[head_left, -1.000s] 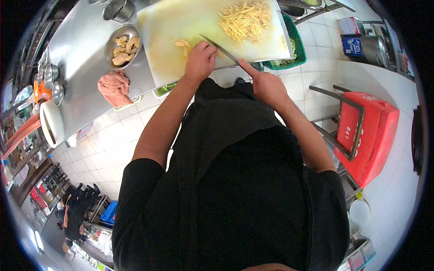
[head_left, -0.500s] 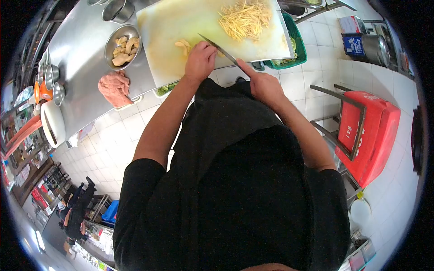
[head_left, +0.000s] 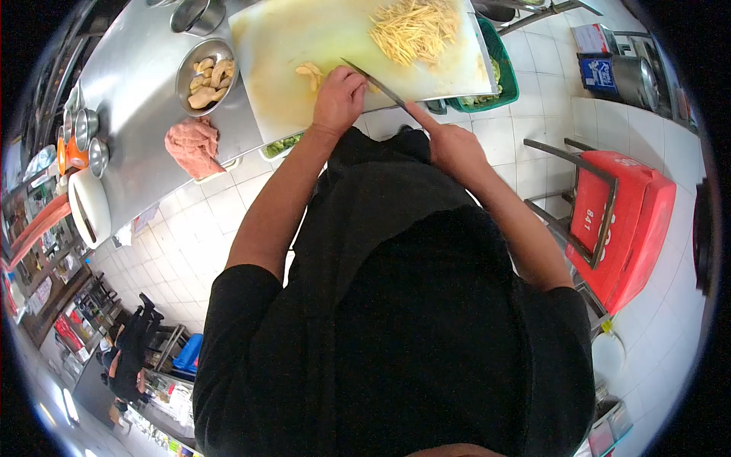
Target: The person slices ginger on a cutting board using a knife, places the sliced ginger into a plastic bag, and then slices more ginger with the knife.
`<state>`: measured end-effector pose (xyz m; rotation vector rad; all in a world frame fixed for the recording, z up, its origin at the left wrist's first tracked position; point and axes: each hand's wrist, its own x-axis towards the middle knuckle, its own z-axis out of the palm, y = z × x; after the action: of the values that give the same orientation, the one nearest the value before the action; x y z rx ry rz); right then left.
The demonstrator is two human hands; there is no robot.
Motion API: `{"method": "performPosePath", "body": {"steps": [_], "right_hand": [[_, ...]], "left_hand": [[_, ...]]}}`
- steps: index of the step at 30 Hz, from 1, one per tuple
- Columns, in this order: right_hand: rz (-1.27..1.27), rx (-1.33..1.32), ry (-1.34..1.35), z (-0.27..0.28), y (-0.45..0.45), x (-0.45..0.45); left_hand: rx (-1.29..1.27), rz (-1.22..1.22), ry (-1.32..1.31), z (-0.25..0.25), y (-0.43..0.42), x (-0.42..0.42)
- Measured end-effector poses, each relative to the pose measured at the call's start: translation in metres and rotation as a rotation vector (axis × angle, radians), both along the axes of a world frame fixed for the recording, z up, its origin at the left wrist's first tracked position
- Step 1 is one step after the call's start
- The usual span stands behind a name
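Observation:
My right hand point(head_left: 454, 148) is wrapped around the handle of a kitchen knife point(head_left: 378, 84), its blade slanting up and left over the white cutting board point(head_left: 285, 38). Close against the blade, my left hand point(head_left: 339, 97) has its fingers curled down on the board near the front edge. A bit of pale yellow ginger shows by those fingertips; the rest of it is hidden. Just left of this hand lie a few ginger slices point(head_left: 310, 73). A heap of shredded ginger point(head_left: 415, 32) covers the board's far right part.
Left of the board, a steel bowl point(head_left: 183, 93) holds peeled ginger pieces beside a pink cloth point(head_left: 192, 146) on the steel table point(head_left: 137, 84). A green basket point(head_left: 509, 90) with vegetable scraps stands below the board's right edge. A red box point(head_left: 628, 228) is at right; another person point(head_left: 131, 354) is far left.
Both hands and the knife have shifted slightly to the right, the right hand also a little toward me. The ginger heap and slices look much the same.

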<state>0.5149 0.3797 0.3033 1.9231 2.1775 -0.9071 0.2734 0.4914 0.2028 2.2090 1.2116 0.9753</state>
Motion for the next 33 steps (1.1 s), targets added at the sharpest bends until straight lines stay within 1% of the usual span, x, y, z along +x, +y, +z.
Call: {"method": "performPosePath", "body": {"steps": [2,7,12,14,16,19,20,23,28,32,33], "right_hand": [[-0.007,0.023,0.010,-0.005,0.007,-0.001],[0.014,-0.047,-0.047,0.034,0.011,-0.005],[0.038,-0.089,-0.090,0.047,0.000,0.002],[0.034,-0.088,-0.078,0.043,0.001,0.001],[0.015,-0.069,-0.038,0.026,0.002,-0.002],[0.003,-0.054,-0.004,0.005,0.012,-0.014],[0.003,-0.041,-0.039,0.004,0.014,-0.013],[0.009,-0.020,-0.034,0.018,0.015,-0.010],[0.035,-0.097,-0.087,0.045,0.002,0.000],[0.045,-0.114,-0.111,0.050,0.002,-0.003],[0.030,-0.087,-0.085,0.039,0.003,-0.004]], "left_hand": [[0.008,-0.002,-0.002,-0.001,0.004,0.003],[0.049,0.003,0.007,-0.003,0.002,0.001],[0.011,0.007,-0.005,0.001,0.000,0.001],[-0.003,0.004,0.000,0.004,0.000,0.000],[-0.030,-0.003,0.023,0.004,0.000,-0.001],[0.011,-0.006,0.035,0.000,0.003,0.000],[0.009,-0.006,0.022,-0.002,0.003,-0.001],[0.011,-0.008,-0.012,-0.005,0.004,-0.001],[0.034,0.015,-0.023,-0.003,0.001,0.000],[0.026,0.006,-0.050,0.002,0.000,0.001],[0.020,0.005,-0.041,-0.002,0.001,0.001]]}}
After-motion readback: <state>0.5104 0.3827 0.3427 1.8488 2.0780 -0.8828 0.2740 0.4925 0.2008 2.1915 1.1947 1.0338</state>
